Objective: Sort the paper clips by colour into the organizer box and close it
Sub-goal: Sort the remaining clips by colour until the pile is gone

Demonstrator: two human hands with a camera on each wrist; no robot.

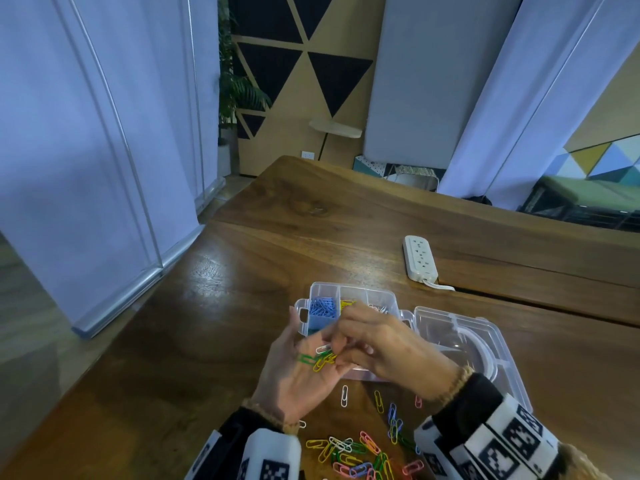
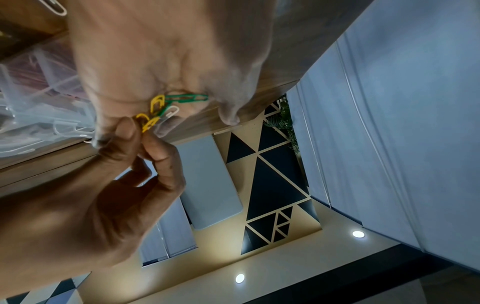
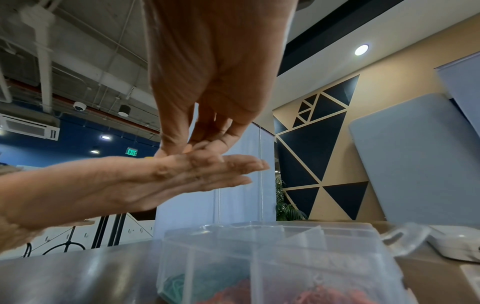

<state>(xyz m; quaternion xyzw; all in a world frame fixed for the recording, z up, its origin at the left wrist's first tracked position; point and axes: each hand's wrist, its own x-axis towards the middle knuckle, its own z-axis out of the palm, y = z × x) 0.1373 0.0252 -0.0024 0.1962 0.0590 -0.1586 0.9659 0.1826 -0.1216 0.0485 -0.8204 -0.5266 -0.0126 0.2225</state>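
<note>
The clear organizer box [image 1: 323,289] stands open on the table, its lid [image 1: 460,337] folded out to the right. Blue clips [image 1: 322,307] and yellow clips [image 1: 347,304] fill separate back compartments. My left hand [image 1: 301,372] lies flat, palm up, in front of the box and carries a green clip [image 2: 187,97], a white clip [image 2: 172,111] and yellow clips [image 1: 320,363]. My right hand [image 1: 337,351] reaches over that palm and pinches one yellow clip [image 2: 146,123] with thumb and forefinger. A heap of mixed loose clips [image 1: 360,452] lies near the table's front edge.
A white power strip [image 1: 419,258] lies behind the box to the right. Single clips [image 1: 344,395] are scattered between the box and the heap. The wooden table [image 1: 242,271] ends at the left beside white partition panels [image 1: 104,168].
</note>
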